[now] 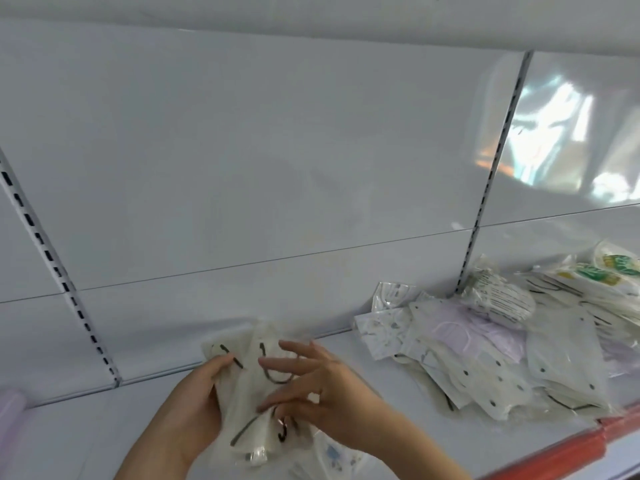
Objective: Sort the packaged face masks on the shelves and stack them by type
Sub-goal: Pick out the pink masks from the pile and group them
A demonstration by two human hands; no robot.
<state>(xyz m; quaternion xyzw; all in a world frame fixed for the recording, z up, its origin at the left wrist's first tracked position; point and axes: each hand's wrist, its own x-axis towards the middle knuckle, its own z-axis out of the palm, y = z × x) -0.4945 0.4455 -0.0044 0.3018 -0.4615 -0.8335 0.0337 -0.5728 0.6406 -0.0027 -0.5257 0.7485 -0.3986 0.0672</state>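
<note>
Hands (194, 403) (325, 400) gripping cream mask packets (249, 393), packet writing blurred, unreadable

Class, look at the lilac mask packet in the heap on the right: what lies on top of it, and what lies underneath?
The lilac mask packet is partly overlapped by a cream dotted packet on its right and a printed pack behind. What is beneath it is covered, so it cannot be told.

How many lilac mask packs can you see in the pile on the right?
1 for certain: the lilac mask pack lies near the back of the pile, partly under the dotted packs. More lilac shows at the right edge; others may be buried.
</note>
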